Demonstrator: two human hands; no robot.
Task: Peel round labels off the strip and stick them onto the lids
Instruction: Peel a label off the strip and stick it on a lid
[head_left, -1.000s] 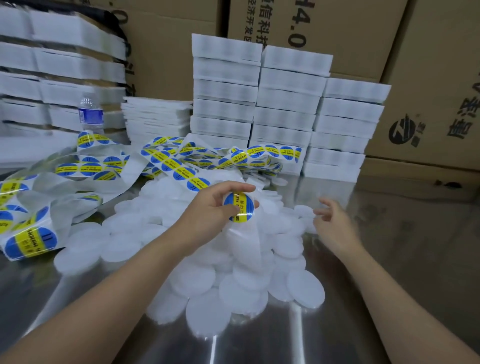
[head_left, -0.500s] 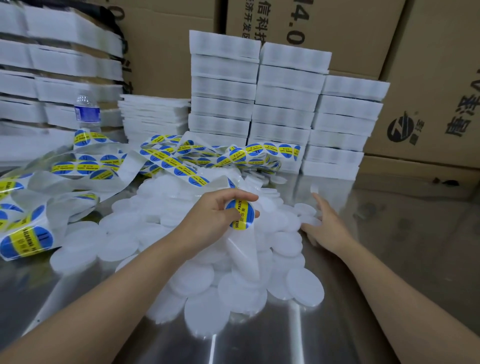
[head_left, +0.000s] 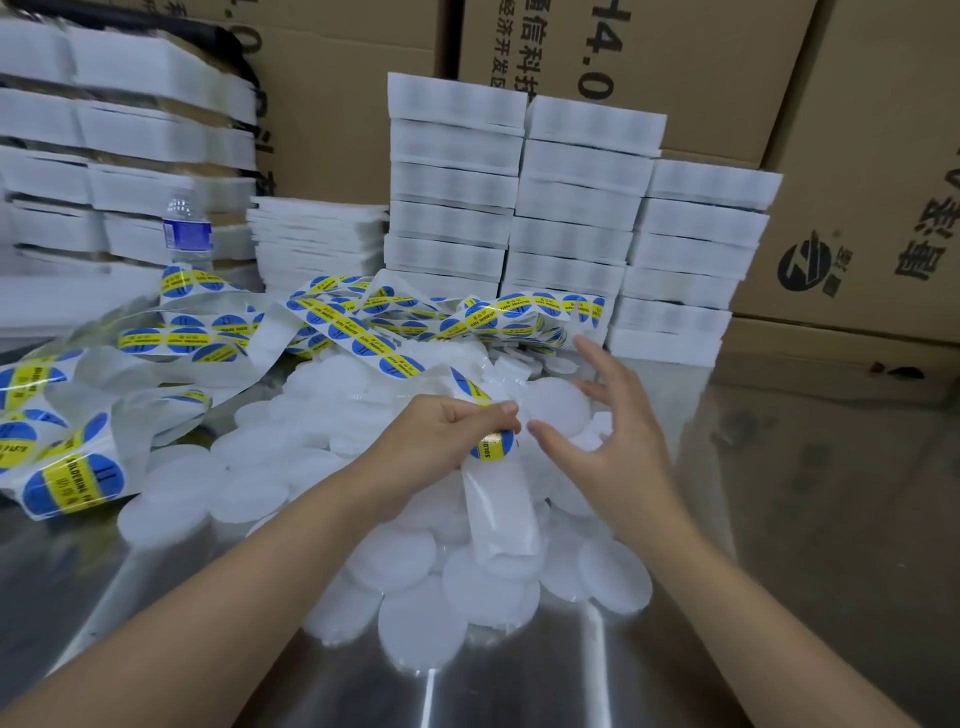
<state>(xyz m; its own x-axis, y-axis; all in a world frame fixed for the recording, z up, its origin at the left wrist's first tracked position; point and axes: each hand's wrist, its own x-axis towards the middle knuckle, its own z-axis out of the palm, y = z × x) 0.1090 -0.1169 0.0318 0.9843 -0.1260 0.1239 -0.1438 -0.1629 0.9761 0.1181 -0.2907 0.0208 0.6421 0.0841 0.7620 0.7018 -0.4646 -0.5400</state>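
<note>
A heap of white round lids (head_left: 405, 571) lies on the shiny metal table (head_left: 789, 545). A long backing strip of blue and yellow round labels (head_left: 337, 332) winds from the left across the heap. My left hand (head_left: 441, 441) pinches the strip at one label (head_left: 496, 447), and the bare backing (head_left: 498, 514) hangs below it. Just to the right, my right hand (head_left: 623, 457) holds a single white lid (head_left: 558, 410) between thumb and fingers, close to that label.
Stacks of white foam trays (head_left: 571, 208) stand behind the heap, with more at the left. A water bottle (head_left: 184, 228) stands at the back left. Cardboard boxes (head_left: 857, 156) wall off the back and right. Bare metal table shows at right and front.
My right hand reached into the right side of the heap, then came back toward my left hand with a lid. My left hand kept its pinch on the strip and dipped slightly.
</note>
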